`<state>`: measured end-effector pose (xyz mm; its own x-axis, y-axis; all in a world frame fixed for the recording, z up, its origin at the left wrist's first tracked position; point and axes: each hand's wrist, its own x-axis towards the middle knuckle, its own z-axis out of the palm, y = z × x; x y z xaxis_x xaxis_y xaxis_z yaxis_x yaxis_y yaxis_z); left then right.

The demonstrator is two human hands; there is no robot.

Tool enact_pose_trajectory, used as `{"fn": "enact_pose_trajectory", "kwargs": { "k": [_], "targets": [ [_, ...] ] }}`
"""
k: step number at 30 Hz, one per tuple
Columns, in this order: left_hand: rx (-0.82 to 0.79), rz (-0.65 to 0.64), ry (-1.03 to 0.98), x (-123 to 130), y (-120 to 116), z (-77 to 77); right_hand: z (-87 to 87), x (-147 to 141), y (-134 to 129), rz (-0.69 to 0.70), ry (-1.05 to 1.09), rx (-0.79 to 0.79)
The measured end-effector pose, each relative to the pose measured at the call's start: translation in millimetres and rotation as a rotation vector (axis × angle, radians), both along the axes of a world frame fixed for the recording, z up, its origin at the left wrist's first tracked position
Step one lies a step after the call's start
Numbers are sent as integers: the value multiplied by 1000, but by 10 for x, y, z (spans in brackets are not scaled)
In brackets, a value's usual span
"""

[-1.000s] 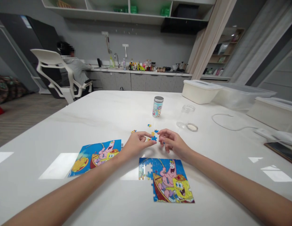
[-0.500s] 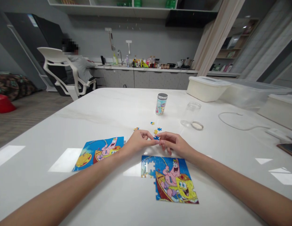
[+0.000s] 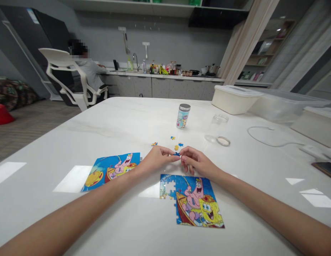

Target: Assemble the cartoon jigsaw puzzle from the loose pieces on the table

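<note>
A blue puzzle piece [image 3: 176, 154] is pinched between the thumb and fingers of my left hand [image 3: 160, 157]. My right hand [image 3: 198, 161] has its fingers curled together at the right edge of that piece; whether it grips the piece too is hard to tell. Below the hands lies a partly assembled cartoon puzzle [image 3: 193, 201], with a gap at its upper left and its lower left part absent. The matching picture card [image 3: 109, 170] is partly under my left forearm. Loose pieces lie beyond my hands, among them a yellow one [image 3: 176, 147] and a blue one [image 3: 180, 144].
A printed tin [image 3: 183, 116] stands mid-table, with a clear jar [image 3: 217, 128] and a round lid [image 3: 223, 141] to its right. Storage boxes [image 3: 234, 100], a white cable [image 3: 263, 144] and a phone [image 3: 325, 169] are at the right. A person [image 3: 90, 73] sits on a chair at the back left.
The camera view has shifted slightly. The blue piece between my hands looks tilted flatter, and my fingertips have moved a little around it.
</note>
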<state>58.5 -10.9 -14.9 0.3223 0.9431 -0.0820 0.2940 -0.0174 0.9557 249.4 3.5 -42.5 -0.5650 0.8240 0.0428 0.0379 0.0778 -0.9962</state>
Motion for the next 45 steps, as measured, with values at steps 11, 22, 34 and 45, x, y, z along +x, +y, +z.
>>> {"fn": "enact_pose_trajectory", "kwargs": {
  "k": [11, 22, 34, 45],
  "targets": [
    [44, -5, 74, -6, 56, -89, 47, -6, -39, 21, -42, 42],
    [-28, -34, -21, 22, 18, -29, 47, -21, -12, -39, -4, -27],
    [-70, 9, -45, 43, 8, 19, 51, -13, -8, -50, 2, -55],
    [-85, 29, -59, 28, 30, -9, 129, 77, 31, -686, 127, 114]
  ]
}}
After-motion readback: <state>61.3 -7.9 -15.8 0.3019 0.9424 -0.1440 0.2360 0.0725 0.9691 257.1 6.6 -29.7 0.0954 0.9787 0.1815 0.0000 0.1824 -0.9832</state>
